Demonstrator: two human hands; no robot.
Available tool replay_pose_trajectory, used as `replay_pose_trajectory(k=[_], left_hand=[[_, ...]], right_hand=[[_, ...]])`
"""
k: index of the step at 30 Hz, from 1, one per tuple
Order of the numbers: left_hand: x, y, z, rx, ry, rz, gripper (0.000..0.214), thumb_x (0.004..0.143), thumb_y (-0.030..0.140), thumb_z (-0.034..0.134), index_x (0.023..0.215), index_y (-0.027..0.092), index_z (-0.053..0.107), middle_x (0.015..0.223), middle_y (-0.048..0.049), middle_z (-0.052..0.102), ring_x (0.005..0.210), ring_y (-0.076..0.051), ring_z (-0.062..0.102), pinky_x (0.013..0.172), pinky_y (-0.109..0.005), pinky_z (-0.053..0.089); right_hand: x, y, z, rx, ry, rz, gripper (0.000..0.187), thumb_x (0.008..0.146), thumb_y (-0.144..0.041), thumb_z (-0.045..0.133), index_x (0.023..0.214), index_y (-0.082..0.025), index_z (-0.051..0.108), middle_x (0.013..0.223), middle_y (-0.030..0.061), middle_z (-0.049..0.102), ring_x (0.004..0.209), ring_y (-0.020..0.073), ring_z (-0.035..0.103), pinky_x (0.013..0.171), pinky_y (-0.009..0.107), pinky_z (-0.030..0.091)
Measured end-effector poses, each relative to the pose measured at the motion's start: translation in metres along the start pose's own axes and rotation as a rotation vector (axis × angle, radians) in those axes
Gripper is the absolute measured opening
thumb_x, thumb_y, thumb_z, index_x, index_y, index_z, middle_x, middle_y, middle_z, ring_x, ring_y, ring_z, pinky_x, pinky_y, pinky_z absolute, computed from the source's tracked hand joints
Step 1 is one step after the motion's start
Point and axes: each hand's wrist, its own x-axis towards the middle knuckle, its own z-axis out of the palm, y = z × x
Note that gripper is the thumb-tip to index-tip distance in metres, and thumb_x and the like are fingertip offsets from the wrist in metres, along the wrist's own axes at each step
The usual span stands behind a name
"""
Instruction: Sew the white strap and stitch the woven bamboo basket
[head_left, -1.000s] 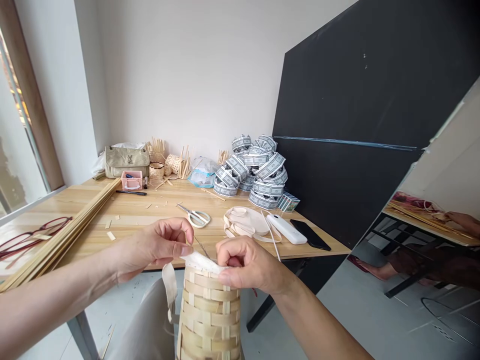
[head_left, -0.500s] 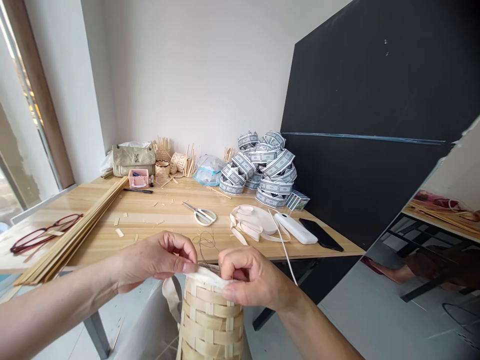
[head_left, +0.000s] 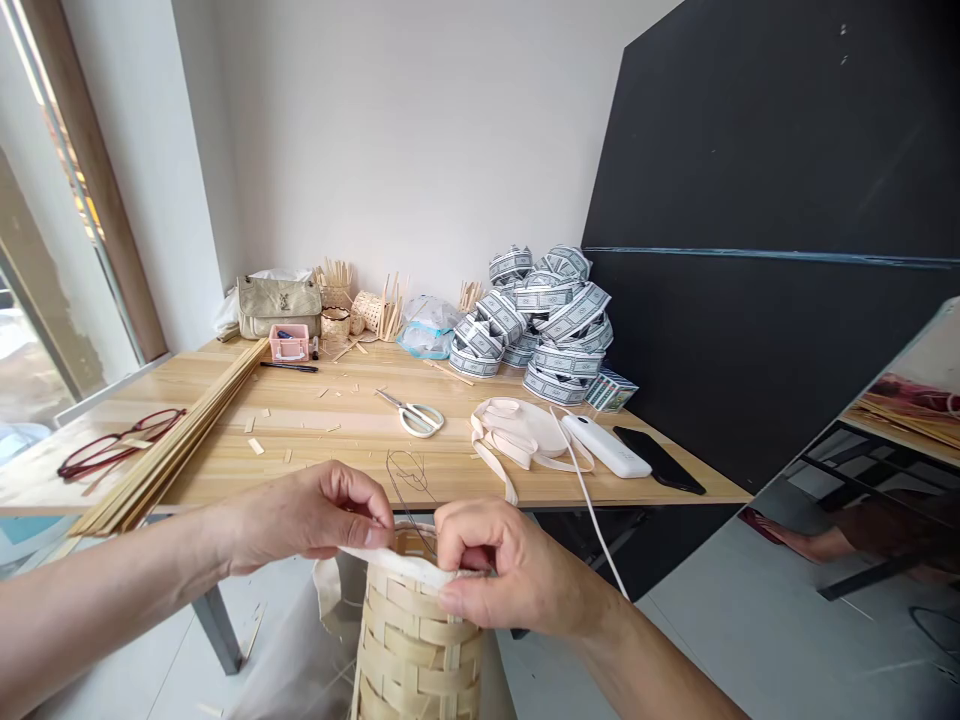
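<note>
A woven bamboo basket stands upright close to me, below the table's front edge. White fabric tape lies along its rim, and a loose end of it hangs down on the left. My left hand pinches the tape between thumb and forefinger just left of the rim. My right hand is closed over the rim, thumb outside and fingers inside, pressing tape and basket edge together. Dark thread runs in loops from the basket opening onto the table edge. Whether a needle is there I cannot tell.
On the wooden table lie scissors, coiled fabric tape, a white power bank with cable, a black phone, red glasses and bamboo strips. Patterned ribbon rolls, a handbag and small baskets stand behind.
The view has shifted slightly, so the table things sit farther right. My left hand has drawn the tape a little outward from the rim, and more of the basket opening shows.
</note>
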Motion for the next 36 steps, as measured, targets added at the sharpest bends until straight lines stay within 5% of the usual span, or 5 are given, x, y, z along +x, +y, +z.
replay_pose_trajectory(k=[4, 8, 15, 26, 36], left_hand=[[-0.003, 0.006, -0.008, 0.266, -0.025, 0.053, 0.019, 0.074, 0.034, 0.062, 0.080, 0.016, 0.065, 0.058, 0.0043, 0.046, 0.047, -0.006, 0.033, 0.043, -0.016, 0.026], [-0.008, 0.017, -0.015, 0.612, 0.106, 0.124, 0.009, 0.073, 0.024, 0.059, 0.069, 0.017, 0.060, 0.065, 0.0035, 0.052, 0.057, -0.008, 0.043, 0.049, -0.015, 0.031], [-0.012, 0.020, -0.005, 0.157, 0.113, 0.123, 0.023, 0.068, 0.026, 0.061, 0.063, 0.018, 0.040, 0.062, 0.0048, 0.047, 0.046, -0.006, 0.044, 0.039, -0.016, 0.035], [-0.006, 0.010, 0.003, 0.021, 0.125, 0.252, 0.028, 0.069, 0.034, 0.066, 0.065, 0.016, 0.044, 0.057, 0.0061, 0.037, 0.055, -0.007, 0.030, 0.050, -0.018, 0.022], [-0.006, -0.002, 0.003, -0.008, 0.171, 0.260, 0.017, 0.066, 0.028, 0.070, 0.064, 0.013, 0.062, 0.060, 0.0026, 0.053, 0.056, -0.006, 0.040, 0.054, -0.017, 0.031]], right_hand=[[0.004, -0.004, 0.000, -0.068, -0.038, 0.007, 0.015, 0.060, -0.016, 0.061, 0.052, -0.015, 0.048, 0.056, -0.0061, 0.036, 0.049, 0.0058, 0.029, 0.043, 0.020, 0.020], [0.012, -0.017, -0.004, -0.244, -0.103, -0.028, 0.018, 0.061, -0.011, 0.058, 0.051, -0.016, 0.044, 0.054, -0.0059, 0.036, 0.053, 0.0073, 0.033, 0.046, 0.020, 0.023], [0.020, -0.029, -0.008, -0.381, -0.088, -0.094, 0.023, 0.061, -0.006, 0.057, 0.051, -0.016, 0.039, 0.055, -0.0065, 0.035, 0.051, 0.0059, 0.032, 0.046, 0.020, 0.023], [0.017, -0.022, 0.003, -0.324, 0.063, -0.158, 0.016, 0.060, -0.007, 0.053, 0.052, -0.016, 0.043, 0.054, -0.0067, 0.034, 0.049, 0.0056, 0.031, 0.044, 0.019, 0.022], [0.009, -0.016, 0.014, -0.256, 0.128, -0.149, 0.016, 0.060, -0.009, 0.054, 0.052, -0.016, 0.043, 0.053, -0.0067, 0.033, 0.049, 0.0055, 0.030, 0.045, 0.019, 0.022]])
